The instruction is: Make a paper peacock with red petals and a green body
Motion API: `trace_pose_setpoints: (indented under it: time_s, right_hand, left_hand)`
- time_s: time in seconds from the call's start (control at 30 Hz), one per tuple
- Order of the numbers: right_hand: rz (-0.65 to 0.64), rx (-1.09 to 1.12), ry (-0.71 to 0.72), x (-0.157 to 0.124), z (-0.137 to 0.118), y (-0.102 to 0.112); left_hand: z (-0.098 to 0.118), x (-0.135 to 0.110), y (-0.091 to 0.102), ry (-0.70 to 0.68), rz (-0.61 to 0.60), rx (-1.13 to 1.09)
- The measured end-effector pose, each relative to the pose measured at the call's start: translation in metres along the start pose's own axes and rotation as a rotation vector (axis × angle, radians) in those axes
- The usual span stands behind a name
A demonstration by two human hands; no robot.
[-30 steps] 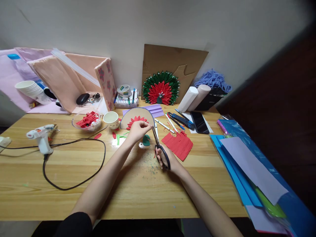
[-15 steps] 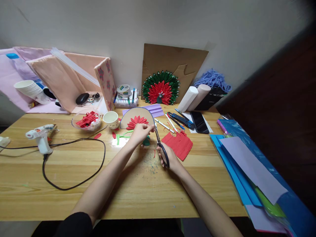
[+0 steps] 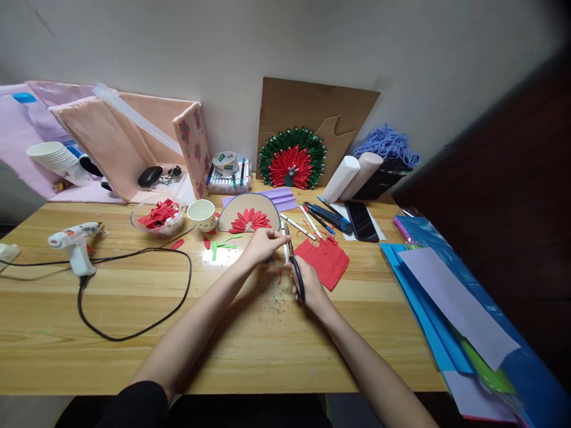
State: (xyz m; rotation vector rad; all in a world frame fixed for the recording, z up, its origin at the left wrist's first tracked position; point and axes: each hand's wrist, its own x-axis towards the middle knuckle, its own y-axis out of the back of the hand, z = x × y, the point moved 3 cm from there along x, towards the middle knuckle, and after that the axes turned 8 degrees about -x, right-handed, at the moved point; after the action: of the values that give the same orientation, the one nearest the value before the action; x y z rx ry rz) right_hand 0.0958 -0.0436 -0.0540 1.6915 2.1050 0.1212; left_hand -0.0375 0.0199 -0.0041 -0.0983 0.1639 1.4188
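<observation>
I have the bare right hand (image 3: 310,283) wrapped around the black-handled metal scissors (image 3: 295,264) above the pale wooden table (image 3: 267,351), near the crinkled red paper sheet (image 3: 325,264), while the bare left hand (image 3: 261,245) has its fingertips drawn together at the blades, holding what I cannot tell. With fingers that close, I judge a slip or mistimed snip could nick one. I count two hands, one pair of scissors, one red sheet and one tan half-round card (image 3: 250,203) bearing red petals.
</observation>
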Motion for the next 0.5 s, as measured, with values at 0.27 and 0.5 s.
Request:
trace_pose_setpoints:
  time_s: [0.27,0.5]
  right_hand:
    - [0.06,-0.021,0.021,0.0,0.004,0.0]
    - [-0.083,0.198,0.018,0.006,0.009,-0.003]
  left_hand:
    - [-0.006,0.002,-0.004,-0.019,-0.001,-0.047]
    - [-0.005,0.004,-0.004,-0.052,0.0,-0.048]
